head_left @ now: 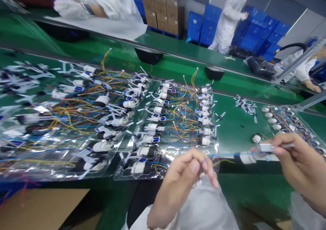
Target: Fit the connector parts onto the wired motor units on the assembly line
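Note:
My left hand (pixel 184 177) is closed in a pinch on thin wires (pixel 203 162), in front of the middle tray's near edge. Blue and yellow strands run right from it toward a small white cylinder with a black end (pixel 247 157). That cylinder hangs between my hands, beside the fingers of my right hand (pixel 296 165). Pinched between the right thumb and fingertips is a small silvery rectangular piece (pixel 266 148), and a pale strip sticks out behind the fingers. Whether this piece is joined to the cylinder, I cannot tell.
A clear plastic tray (pixel 115 175) holds rows of wired cylinders; more cover the left side. Loose black-and-white strips (pixel 246 105) and a single cylinder (pixel 257 137) lie right, near another filled tray (pixel 302 119). A co-worker's gloved hand (pixel 71 9) is across the bench.

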Demonstrator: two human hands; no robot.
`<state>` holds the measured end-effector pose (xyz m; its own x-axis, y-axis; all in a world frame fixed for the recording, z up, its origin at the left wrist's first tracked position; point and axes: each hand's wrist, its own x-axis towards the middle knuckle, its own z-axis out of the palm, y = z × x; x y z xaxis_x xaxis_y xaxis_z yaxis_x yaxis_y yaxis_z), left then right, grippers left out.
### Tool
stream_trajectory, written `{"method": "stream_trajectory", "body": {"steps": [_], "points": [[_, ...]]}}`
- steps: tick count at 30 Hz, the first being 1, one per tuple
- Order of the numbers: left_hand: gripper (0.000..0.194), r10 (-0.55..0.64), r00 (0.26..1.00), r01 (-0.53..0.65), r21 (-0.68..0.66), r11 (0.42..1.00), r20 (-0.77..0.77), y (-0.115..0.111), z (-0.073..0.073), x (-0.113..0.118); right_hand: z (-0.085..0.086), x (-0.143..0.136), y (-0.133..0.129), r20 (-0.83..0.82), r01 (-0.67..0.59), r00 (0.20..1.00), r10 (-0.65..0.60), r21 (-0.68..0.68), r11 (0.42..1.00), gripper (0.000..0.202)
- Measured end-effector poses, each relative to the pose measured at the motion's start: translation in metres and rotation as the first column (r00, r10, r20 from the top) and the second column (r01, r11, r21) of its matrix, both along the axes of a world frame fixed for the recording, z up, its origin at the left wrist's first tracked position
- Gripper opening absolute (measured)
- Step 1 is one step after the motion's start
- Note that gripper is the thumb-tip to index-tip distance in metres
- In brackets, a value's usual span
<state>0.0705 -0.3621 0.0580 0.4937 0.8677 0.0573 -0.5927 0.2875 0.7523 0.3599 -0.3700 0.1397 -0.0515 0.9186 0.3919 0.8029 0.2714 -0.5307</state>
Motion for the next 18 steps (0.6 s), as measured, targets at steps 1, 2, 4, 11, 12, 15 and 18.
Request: {"method": "stream_trajectory", "body": {"steps": [1,2,4,11,12,15,18], "points": [[0.033,0.105,0.991,-0.101,-0.052,0.994,0.082,0.002,0.000,0.000,-0.003,-0.008,0.008,-0.011,-0.039,0.999,0.039,0.004,0.999,0.014],[0.030,0.211,0.969,-0.201,-0.086,0.976,0.128,0.003,-0.001,0.001,-0.007,-0.015,0.016,-0.028,-0.079,0.996,0.079,0.007,0.997,0.010],[0.025,0.383,0.910,-0.368,-0.119,0.922,0.157,0.005,-0.001,0.001,-0.020,-0.029,0.029,-0.083,-0.151,0.985,0.150,0.000,0.989,0.009],[0.021,0.625,0.774,-0.593,-0.232,0.771,0.101,0.012,-0.005,-0.001,-0.079,-0.056,0.048,-0.446,-0.375,0.864,0.234,-0.259,0.890,0.018],[0.021,0.647,0.757,-0.616,-0.234,0.752,0.090,0.013,-0.005,0.000,-0.085,-0.058,0.048,-0.460,-0.383,0.859,0.226,-0.284,0.879,0.018],[0.023,0.681,0.731,-0.662,-0.208,0.721,0.036,0.013,-0.006,0.004,-0.098,-0.066,0.046,-0.434,-0.383,0.874,0.218,-0.342,0.858,0.017],[0.030,0.663,0.744,-0.667,-0.136,0.732,-0.078,0.010,-0.007,0.005,-0.101,-0.073,0.047,-0.351,-0.364,0.907,0.235,-0.366,0.856,0.012]]}}
